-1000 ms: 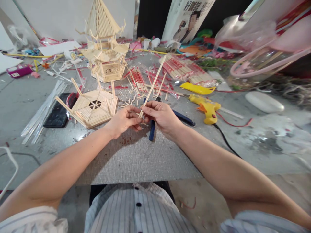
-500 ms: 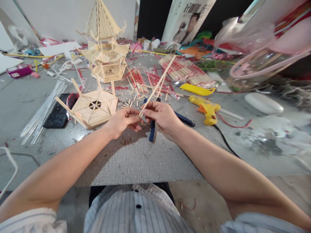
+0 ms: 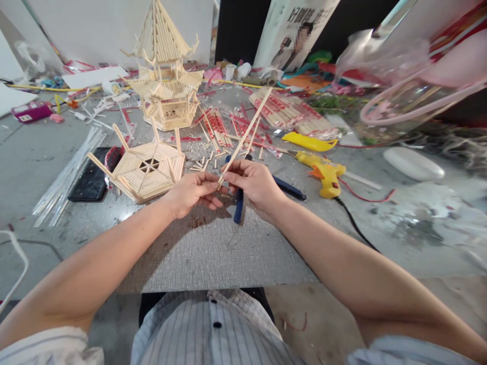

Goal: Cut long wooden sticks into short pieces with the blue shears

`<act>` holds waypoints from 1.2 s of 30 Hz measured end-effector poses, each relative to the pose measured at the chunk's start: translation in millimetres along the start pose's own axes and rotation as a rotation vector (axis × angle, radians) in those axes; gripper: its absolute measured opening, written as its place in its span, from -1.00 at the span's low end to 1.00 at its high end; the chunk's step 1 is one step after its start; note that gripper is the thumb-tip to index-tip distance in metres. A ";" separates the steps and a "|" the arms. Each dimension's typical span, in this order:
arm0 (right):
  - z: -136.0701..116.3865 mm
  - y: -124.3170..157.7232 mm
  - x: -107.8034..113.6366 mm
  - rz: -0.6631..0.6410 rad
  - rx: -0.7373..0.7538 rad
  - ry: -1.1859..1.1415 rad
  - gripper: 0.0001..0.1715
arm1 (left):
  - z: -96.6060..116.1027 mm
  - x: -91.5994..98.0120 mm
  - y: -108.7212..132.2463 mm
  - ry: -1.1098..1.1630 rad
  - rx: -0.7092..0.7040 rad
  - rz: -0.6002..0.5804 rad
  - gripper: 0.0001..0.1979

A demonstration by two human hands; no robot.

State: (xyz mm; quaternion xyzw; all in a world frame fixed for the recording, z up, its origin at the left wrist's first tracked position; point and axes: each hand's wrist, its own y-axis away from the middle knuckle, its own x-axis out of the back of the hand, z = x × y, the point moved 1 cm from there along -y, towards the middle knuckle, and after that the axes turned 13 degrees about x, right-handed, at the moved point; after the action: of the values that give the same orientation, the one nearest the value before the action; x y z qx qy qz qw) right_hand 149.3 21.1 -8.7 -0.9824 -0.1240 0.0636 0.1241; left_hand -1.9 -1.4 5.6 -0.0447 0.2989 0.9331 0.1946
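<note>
Two thin wooden chopsticks (image 3: 249, 129) slant up and away from my fingers, spreading apart toward their far ends. My right hand (image 3: 255, 185) pinches them near their lower ends between thumb and fingers. My left hand (image 3: 196, 192) is closed on the same lower ends, its thumb and index finger meeting there. Beneath my right hand lie blue-handled pliers (image 3: 239, 205), partly covered by it. To the left of my hands sits a hexagonal wooden stick base (image 3: 150, 167) with short posts standing at its corners.
Behind the base stands a wooden stick pagoda (image 3: 167, 76). On the right lie a yellow glue gun (image 3: 325, 175) with its cord, a yellow cutter (image 3: 310, 142) and packed chopsticks (image 3: 277, 109). A black phone (image 3: 89, 177) and clear glue sticks (image 3: 68, 175) lie left. Cut stick pieces (image 3: 205, 162) are scattered mid-table.
Almost nothing differs. Both hands keep their grip on the chopsticks, whose far ends have shifted very slightly left and down.
</note>
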 end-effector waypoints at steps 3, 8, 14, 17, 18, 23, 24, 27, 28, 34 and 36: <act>1.2 -0.2 -0.3 0.006 0.000 -0.011 -0.75 | 0.6 -0.3 1.0 0.010 -0.011 -0.003 -0.88; -0.3 0.3 -1.9 0.010 -0.016 -0.004 -0.73 | -0.1 -0.5 1.2 0.016 -0.030 0.003 -0.81; -4.7 0.6 -3.5 -0.006 -0.030 -0.020 -0.72 | -0.4 -0.7 0.4 0.005 -0.052 0.028 -0.79; -5.9 0.6 -3.4 -0.017 -0.040 -0.047 -0.74 | 1.0 -0.6 0.6 0.011 -0.072 0.038 -0.75; -5.9 0.6 -3.3 -0.022 -0.046 -0.060 -0.73 | 1.5 -0.4 0.7 0.017 -0.079 0.042 -0.74; -3.1 1.1 -3.9 -0.033 -0.080 -0.085 -0.65 | 1.8 0.6 0.6 0.020 -0.100 0.067 -0.68; -2.5 1.2 -4.3 -0.029 -0.080 -0.077 -0.63 | 1.4 0.7 0.5 0.013 -0.101 0.075 -0.66; -1.8 1.7 -5.5 -0.015 -0.063 -0.053 -0.60 | 0.5 0.9 0.5 -0.008 -0.091 0.089 -0.65; -1.9 1.8 -5.9 -0.010 -0.059 -0.050 -0.59 | 0.5 0.8 0.5 -0.015 -0.088 0.092 -0.65; -4.2 1.6 -7.8 0.004 -0.079 -0.062 -0.51 | 1.8 -0.2 2.3 -0.058 -0.096 0.134 -0.62; -4.7 1.3 -7.9 0.005 -0.078 -0.046 -0.51 | 1.9 -0.6 2.9 -0.079 -0.109 0.143 -0.61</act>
State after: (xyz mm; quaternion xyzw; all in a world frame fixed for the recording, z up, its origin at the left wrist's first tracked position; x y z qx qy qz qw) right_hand 142.7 16.8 -3.8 -0.9851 -0.1269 0.0817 0.0828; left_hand -2.4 -2.6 8.8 0.0033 0.2422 0.9606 0.1363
